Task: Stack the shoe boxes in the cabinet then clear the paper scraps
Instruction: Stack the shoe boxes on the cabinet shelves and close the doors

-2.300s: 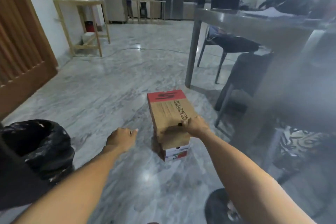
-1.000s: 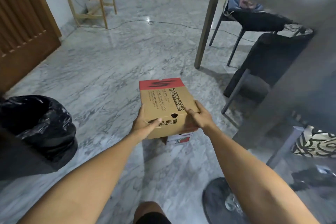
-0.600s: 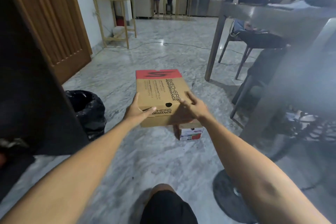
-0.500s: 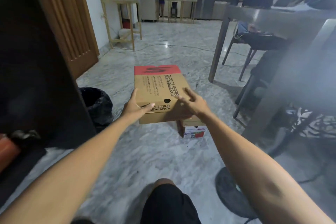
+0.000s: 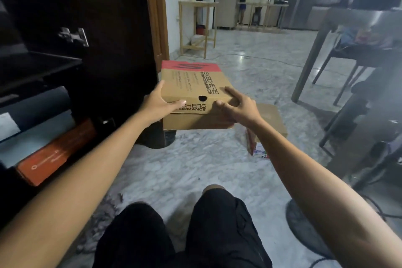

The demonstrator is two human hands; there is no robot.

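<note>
Shoe box point(image 5: 191, 85) is up off the floor now, gripped in left hand point(image 5: 157, 104) and right hand point(image 5: 240, 109), swinging toward the open cabinet point(image 5: 71, 17) — second box point(image 5: 269, 124) waits.

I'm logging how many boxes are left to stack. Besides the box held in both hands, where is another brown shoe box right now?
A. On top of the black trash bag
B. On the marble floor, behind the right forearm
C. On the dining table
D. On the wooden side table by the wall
B: a second brown shoe box sits on the marble floor, partly hidden by the right forearm, while the left hand and right hand grip the held box.
</note>
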